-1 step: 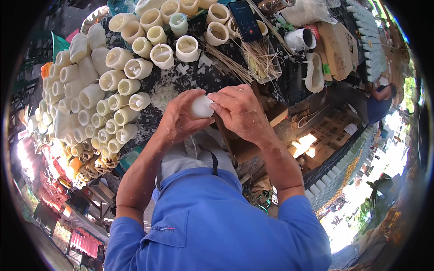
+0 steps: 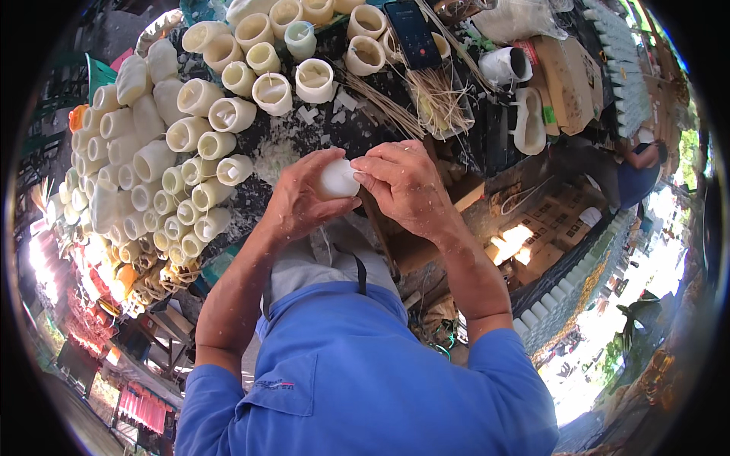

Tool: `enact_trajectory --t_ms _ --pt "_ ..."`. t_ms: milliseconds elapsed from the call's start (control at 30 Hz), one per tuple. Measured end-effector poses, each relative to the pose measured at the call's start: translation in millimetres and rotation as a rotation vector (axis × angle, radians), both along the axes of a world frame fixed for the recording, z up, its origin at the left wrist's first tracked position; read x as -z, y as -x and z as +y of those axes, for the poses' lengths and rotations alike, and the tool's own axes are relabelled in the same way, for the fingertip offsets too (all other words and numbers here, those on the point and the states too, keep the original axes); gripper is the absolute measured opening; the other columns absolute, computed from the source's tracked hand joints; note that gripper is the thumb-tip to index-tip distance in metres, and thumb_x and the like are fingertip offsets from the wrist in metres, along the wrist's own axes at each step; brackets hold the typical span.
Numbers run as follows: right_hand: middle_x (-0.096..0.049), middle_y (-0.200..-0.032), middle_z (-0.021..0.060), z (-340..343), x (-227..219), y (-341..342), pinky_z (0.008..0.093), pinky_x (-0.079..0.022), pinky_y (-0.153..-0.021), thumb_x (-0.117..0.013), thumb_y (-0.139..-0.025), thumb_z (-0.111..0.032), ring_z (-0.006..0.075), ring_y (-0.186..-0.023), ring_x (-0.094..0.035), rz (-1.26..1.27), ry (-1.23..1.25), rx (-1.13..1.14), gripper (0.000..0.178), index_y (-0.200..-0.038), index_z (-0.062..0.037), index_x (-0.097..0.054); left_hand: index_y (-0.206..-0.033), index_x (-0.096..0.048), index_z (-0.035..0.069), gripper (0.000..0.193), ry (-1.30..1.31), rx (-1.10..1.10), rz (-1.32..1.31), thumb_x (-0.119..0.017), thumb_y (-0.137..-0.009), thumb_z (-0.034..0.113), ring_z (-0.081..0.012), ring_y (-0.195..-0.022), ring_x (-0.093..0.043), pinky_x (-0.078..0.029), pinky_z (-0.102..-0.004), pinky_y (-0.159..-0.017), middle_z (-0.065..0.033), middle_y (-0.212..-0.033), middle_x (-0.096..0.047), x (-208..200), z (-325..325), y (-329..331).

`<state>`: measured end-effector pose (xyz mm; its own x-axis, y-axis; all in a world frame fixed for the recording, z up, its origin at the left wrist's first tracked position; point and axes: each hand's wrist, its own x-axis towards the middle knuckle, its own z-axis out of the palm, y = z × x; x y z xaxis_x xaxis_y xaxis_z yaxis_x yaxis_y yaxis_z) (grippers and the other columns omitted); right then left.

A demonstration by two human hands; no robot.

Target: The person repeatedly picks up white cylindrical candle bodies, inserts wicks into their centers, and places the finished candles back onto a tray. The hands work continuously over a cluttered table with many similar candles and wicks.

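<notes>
A smooth white, rounded wax piece [image 2: 337, 180] is cupped in my left hand [image 2: 303, 194], with the fingers above it and the thumb below. My right hand [image 2: 409, 187] comes in from the other side, its thumb and fingertips pinched together at the piece's right edge. Whatever lies between those fingertips is too small or hidden to make out. Small pale flecks cling to both hands and forearms. Just beyond my hands, white shavings [image 2: 277, 158] lie on the dark work surface.
Many hollow cream wax cups [image 2: 199, 97] crowd the table to the left and far side. A phone [image 2: 413, 34] rests near bundled dry sticks [image 2: 437, 99]. Cardboard boxes [image 2: 566, 83] stand far right, with a white oblong mould-like piece [image 2: 528, 121] beside them. Another person [image 2: 637, 175] is farther right.
My right thumb and fingertips have shifted very slightly at the edge of the white wax piece. My left hand keeps its hold.
</notes>
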<state>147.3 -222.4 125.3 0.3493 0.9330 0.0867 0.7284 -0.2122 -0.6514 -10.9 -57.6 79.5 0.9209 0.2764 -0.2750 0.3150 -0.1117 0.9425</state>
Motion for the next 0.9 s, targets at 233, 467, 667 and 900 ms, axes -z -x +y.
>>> enact_trajectory --t_ms 233,467,667,900 --pt "-0.078 -0.107 0.0094 -3.2 10.4 -5.8 0.0411 -0.055 -0.092 -0.077 -0.098 -0.009 0.0276 -0.097 -0.075 0.069 0.116 0.022 0.023 -0.121 -0.0066 -0.081 -0.148 -0.061 0.005 0.067 0.236 -0.037 0.109 -0.094 -0.091 0.02 -0.0151 -0.107 -0.073 -0.062 -0.0346 -0.096 -0.0082 -0.123 -0.077 4.7 1.2 1.9" --pt "-0.075 -0.122 0.0045 -40.1 57.0 10.6 0.029 -0.058 -0.094 -0.074 -0.102 0.0 0.0105 -0.104 -0.07 0.781 0.111 0.375 0.039 -0.14 -0.0056 -0.074 -0.134 -0.063 0.005 0.034 1.146 -0.642 -0.007 -0.064 -0.115 0.033 -0.0273 -0.113 -0.076 -0.063 -0.0428 -0.101 -0.0121 -0.126 -0.075 41.1 -2.7 0.3" --pt "-0.068 -0.143 0.0134 -33.4 110.9 70.2 0.0371 -0.058 -0.107 -0.092 -0.085 -0.006 0.0244 -0.12 -0.072 0.568 -0.271 0.372 0.078 -0.156 -0.006 -0.06 -0.139 -0.065 0.003 0.052 1.454 -0.761 0.119 -0.055 -0.117 0.049 -0.0335 -0.122 -0.073 -0.054 -0.0542 -0.115 -0.0147 -0.13 -0.076 73.3 -27.1 -3.2" --pt "-0.069 -0.143 0.015 -37.4 122.8 67.6 0.0417 -0.061 -0.107 -0.099 -0.081 -0.009 0.0284 -0.127 -0.072 0.829 -0.144 0.524 0.079 -0.15 -0.0041 -0.062 -0.125 -0.077 0.006 0.04 0.678 -0.565 0.435 -0.067 -0.112 0.043 -0.0102 -0.098 -0.066 -0.052 -0.0322 -0.08 -0.0021 -0.112 -0.076 90.2 -15.8 10.9"
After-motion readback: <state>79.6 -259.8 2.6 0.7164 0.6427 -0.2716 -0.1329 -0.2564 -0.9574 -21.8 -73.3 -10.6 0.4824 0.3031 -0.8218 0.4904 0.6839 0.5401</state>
